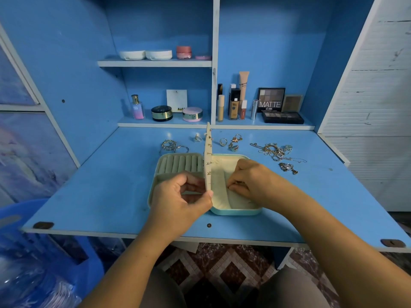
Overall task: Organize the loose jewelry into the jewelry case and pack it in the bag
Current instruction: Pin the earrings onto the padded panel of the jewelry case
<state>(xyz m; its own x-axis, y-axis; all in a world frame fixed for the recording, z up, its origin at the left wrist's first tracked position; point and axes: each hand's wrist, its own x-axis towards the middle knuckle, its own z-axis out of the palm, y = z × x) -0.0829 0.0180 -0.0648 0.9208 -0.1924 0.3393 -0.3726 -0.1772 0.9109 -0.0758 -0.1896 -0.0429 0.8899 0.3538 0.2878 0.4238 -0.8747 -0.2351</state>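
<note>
Fingers [194, 177] of L hand [178, 196] curled w/ thumb, pinching the near edge of the upright earring panel [208, 152] at the middle of the jewelry case [235, 211]. On my feed, R hand [255, 181] sat over the case's right half, fingertips [232, 186] pinched on a small piece [238, 182] by the pocket edge; I couldn't tell what it was. Case lay open on the blue desk [100, 196], ring rolls [180, 163] in its left half. Loose chains [273, 151] lay apart to its right rear, rings [223, 142] just behind it, bangles [171, 146] behind-left, studs [209, 173] on the panel.
</note>
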